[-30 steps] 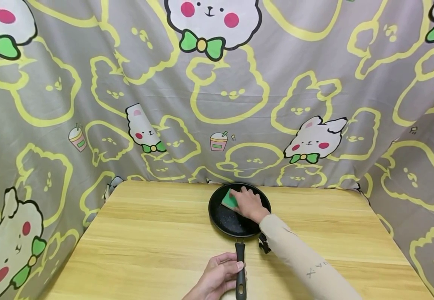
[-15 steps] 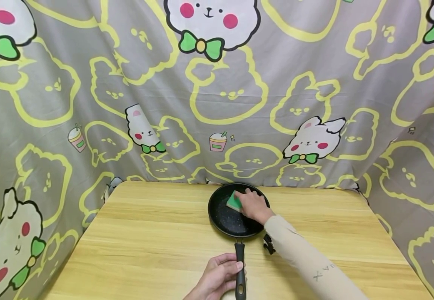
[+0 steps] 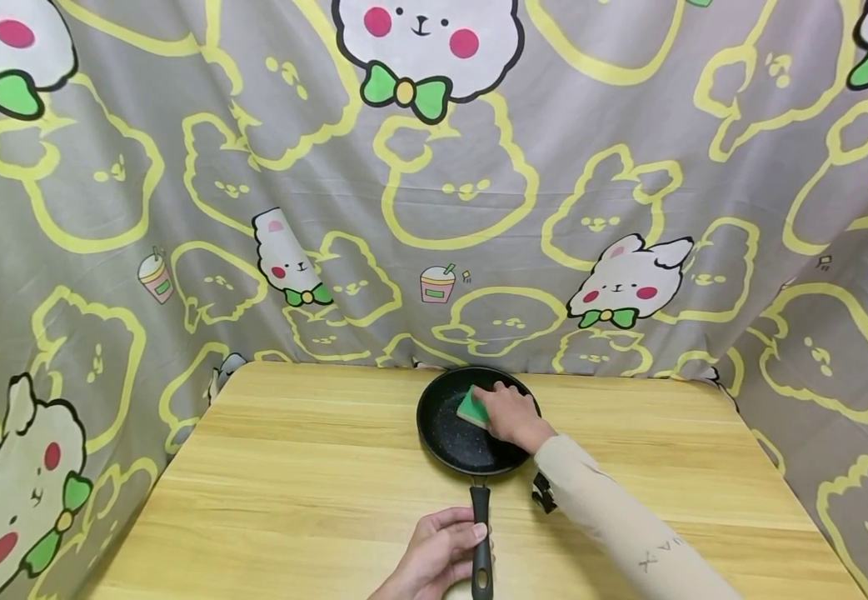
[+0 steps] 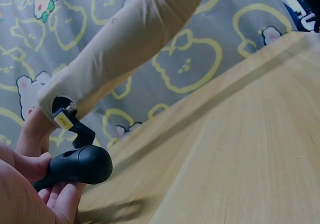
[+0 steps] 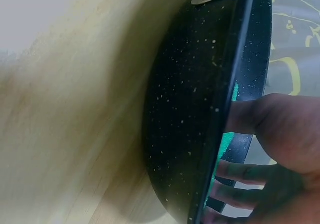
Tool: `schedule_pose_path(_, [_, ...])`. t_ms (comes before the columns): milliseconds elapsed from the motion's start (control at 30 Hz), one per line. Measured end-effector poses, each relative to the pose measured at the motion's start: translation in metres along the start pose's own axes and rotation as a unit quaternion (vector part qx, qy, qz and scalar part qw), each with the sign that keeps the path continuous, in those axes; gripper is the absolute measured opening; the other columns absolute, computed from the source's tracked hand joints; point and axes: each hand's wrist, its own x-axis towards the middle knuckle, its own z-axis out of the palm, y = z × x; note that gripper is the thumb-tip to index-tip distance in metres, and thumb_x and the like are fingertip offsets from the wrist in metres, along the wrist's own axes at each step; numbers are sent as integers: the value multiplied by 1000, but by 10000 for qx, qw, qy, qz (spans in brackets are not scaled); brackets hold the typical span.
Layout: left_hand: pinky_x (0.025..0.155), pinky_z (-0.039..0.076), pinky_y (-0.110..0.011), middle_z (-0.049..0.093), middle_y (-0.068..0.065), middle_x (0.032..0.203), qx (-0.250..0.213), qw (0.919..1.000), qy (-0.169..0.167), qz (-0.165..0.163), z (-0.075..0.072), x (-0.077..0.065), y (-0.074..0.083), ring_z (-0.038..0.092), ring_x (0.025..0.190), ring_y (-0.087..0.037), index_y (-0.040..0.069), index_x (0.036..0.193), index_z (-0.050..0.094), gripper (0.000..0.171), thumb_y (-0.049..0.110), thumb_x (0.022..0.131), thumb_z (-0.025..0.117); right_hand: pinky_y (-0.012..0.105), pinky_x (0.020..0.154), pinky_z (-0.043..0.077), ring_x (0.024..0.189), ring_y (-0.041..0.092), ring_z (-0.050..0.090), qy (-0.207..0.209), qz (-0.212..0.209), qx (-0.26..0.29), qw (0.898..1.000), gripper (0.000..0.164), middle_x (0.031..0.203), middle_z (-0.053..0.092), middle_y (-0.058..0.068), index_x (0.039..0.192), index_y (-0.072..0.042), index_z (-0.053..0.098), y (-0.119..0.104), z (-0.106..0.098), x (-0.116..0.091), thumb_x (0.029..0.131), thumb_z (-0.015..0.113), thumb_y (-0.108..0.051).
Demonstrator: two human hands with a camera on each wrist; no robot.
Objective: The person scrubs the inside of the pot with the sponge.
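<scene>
A black speckled frying pan [image 3: 452, 437] stands at the table's far edge with its handle [image 3: 481, 498] pointing toward me. My left hand [image 3: 441, 552] grips that handle, thumb on top and fingers beneath; the handle's rounded end [image 4: 95, 165] shows up close in the left wrist view. Inside the pan, my right hand [image 3: 511, 417] holds a green scouring sponge [image 3: 471, 407] with a pale underside against the pan's inner surface. From the right wrist view, the thumb and several fingers reach over the rim [image 5: 231, 84] onto the sponge [image 5: 226, 141], which the pan wall partly hides.
Under everything lies a light wood-grain table [image 3: 291, 467]. A grey curtain [image 3: 344, 183] with cartoon rabbits hangs right behind the far edge and along both sides. A black camera mount [image 3: 543, 492] is strapped at the right wrist, below the beige sleeve [image 3: 614, 517].
My right hand has slid the sponge a little to the right and slightly nearer inside the pan. The left hand and the pan stay in place.
</scene>
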Motion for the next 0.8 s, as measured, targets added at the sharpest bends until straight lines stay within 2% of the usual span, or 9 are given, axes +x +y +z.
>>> schedule_pose_path(300, [70,62,-34,71,-7,89,40,9999,49,-83,0,0,0,70,76,-15,-4,115,66,22,0,93,70,59,77,54,97,37,60,-155,-158,118,9997,44,109,61,17,124,-18,64,1,-5,-8,85,83,-9])
schedule_pose_path(567, [76,63,-40,72,-8,90,20,10000,41,15,0,0,0,70,79,-17,-6,116,65,25,-1,92,71,60,77,55,97,35,60,-297,-332,389,9983,42,110,62,18,122,-15,65,0,-11,-19,85,83,-7])
schedule_pose_path(800, [77,62,-40,73,-9,91,21,10000,19,39,0,0,0,70,79,-18,-7,116,64,26,-1,92,71,56,78,56,97,33,60,-415,-519,532,9964,44,109,63,18,124,-12,65,-1,-12,-24,84,84,-6])
